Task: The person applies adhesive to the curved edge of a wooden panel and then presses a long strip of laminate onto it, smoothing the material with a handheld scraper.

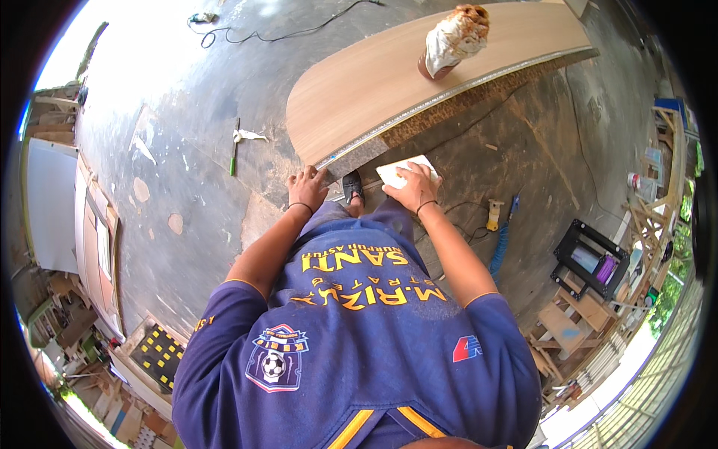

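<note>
A dark jersey [411, 352] lay nearest. Short of the panel [374, 97] were two hands: the left hand [307, 188] at its near corner — fingers bent, grip unclear — and the right hand [413, 187], pinching one white pad [390, 171] just beside its near edge. The one panel looked already faced on top, its rough side perhaps left to finish; one wrapped tub [449, 46] stood on it.

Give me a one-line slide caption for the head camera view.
Right hand holding a white block, left hand near the edge of a round-ended, wood-toned panel.
</note>
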`<state>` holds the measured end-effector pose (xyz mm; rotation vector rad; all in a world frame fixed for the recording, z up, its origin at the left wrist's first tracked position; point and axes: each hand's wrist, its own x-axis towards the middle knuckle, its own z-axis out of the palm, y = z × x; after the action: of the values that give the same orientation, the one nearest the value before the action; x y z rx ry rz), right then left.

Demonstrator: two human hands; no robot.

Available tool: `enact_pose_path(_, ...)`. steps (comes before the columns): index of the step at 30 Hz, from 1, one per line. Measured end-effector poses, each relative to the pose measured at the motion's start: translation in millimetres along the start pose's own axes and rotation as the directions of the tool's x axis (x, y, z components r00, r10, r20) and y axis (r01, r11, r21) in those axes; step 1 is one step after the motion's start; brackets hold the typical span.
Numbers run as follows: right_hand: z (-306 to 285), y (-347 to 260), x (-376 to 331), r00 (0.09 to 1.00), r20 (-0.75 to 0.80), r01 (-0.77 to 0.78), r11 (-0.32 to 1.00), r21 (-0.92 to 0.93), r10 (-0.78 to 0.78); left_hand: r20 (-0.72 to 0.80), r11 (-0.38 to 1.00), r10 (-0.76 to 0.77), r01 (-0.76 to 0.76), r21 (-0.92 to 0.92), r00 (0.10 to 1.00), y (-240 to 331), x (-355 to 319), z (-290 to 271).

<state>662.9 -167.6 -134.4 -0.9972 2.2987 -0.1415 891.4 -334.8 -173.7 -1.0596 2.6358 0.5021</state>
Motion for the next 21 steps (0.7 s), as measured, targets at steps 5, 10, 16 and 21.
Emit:
enact_pose_path(5,3.1,-7.7,-5.0,0.998,-0.050,0.034,0.998,0.052,-0.031,-0.008,1.000,0.015,-0.014,0.014,1.000,-3.2,1.1,-1.1)
enact_pose_path(10,6.9,-5.0,-7.7,0.991,-0.111,0.081,0.994,0.071,-0.073,0.030,0.999,-0.021,0.020,0.028,0.999,-7.0,-2.1,-4.3)
enact_pose_path(16,15.4,-12.7,-2.3,0.945,-0.260,0.207,0.978,0.010,-0.198,0.040,0.999,-0.041,0.041,0.004,0.998,-13.9,-8.0,0.5)
enact_pose_path(21,27.9,-33.4,11.5,0.936,-0.216,0.264,0.959,-0.098,-0.280,0.006,1.000,-0.026,0.026,0.007,1.000,-14.6,-8.2,2.2)
